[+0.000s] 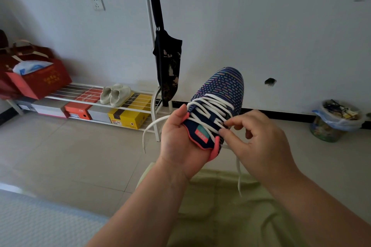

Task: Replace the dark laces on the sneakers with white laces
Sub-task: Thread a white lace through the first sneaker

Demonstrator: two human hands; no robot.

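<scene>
A navy knit sneaker with coloured dashes and a pink collar is held up above my lap, toe pointing away. A white lace crosses its eyelets in several rows. My left hand grips the sneaker by its heel and left side. My right hand pinches the lace at the sneaker's right upper eyelets between thumb and forefinger. One loose lace end arcs out to the left; the other hangs down beside my right wrist. No dark lace is visible.
A white wire shoe rack stands by the wall with shoe boxes, a pale pair of shoes and a red bag. A dark bag hangs from a pole. A lined bin sits at right. Tiled floor lies below.
</scene>
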